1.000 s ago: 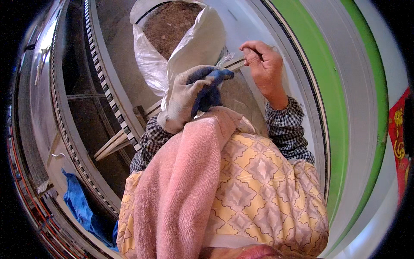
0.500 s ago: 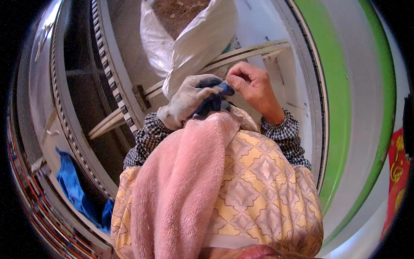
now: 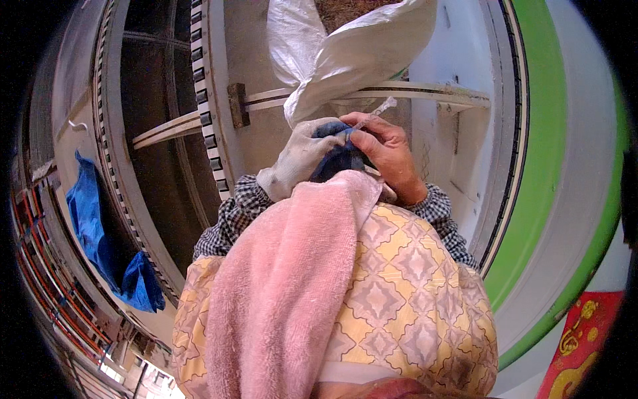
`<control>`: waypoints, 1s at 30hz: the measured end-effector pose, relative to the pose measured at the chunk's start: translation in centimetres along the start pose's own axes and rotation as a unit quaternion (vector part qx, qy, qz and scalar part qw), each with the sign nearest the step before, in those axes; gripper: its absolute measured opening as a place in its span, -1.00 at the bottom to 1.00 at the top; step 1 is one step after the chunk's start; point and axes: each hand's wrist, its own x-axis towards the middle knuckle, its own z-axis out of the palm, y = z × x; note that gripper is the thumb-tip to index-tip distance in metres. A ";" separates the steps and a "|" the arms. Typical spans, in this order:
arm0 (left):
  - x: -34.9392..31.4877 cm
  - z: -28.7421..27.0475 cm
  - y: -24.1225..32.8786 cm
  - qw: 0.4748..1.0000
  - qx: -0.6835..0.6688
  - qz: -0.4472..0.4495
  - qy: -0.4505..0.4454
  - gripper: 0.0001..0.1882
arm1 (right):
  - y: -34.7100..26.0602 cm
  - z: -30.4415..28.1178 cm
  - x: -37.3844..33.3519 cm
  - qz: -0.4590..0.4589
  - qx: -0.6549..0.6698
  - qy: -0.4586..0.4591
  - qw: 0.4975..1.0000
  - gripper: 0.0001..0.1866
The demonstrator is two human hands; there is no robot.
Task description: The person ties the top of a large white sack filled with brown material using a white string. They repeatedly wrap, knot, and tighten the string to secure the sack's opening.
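My left hand (image 3: 298, 154), in a light grey glove with dark blue on its finger and palm side, is closed close in front of my chest. What its fingers grip is hidden. Its fingertips meet my bare right hand (image 3: 392, 154), whose thumb and fingers are pinched together. A thin, whitish translucent strip (image 3: 389, 104) sticks up from the right fingers, its end crumpled. Dark blue material (image 3: 337, 163) shows under the hands; whether it is all the glove's palm I cannot tell. A pink towel (image 3: 286, 266) hangs just below them over a yellow patterned apron (image 3: 392, 266).
Beyond the hands stands an open white woven sack (image 3: 362, 50) with brown loose matter (image 3: 342, 12) inside. A pale bar (image 3: 425, 92) crosses behind the hands. Left are a toothed strip (image 3: 207, 120) and blue sheeting (image 3: 93, 219); right is a curved green panel (image 3: 538, 146).
The right hand has come left and down against the gloved left hand. The whitish strip now shows at its fingers. The view has shifted, so the surroundings sit farther right.
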 end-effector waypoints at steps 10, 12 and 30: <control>0.3 -2.0 1.4 0.934 0.194 0.232 0.191 -0.73 | 0.9 -0.6 2.9 -0.028 0.138 0.113 0.984 -0.81; 0.6 -4.3 2.4 0.857 0.293 0.321 0.279 -0.71 | 0.6 -2.2 3.7 -0.049 0.183 0.118 0.975 -0.81; 7.1 -8.2 -0.9 0.987 -0.131 -0.060 -0.068 -0.70 | 6.7 -0.3 10.3 0.198 0.154 0.139 0.958 -0.54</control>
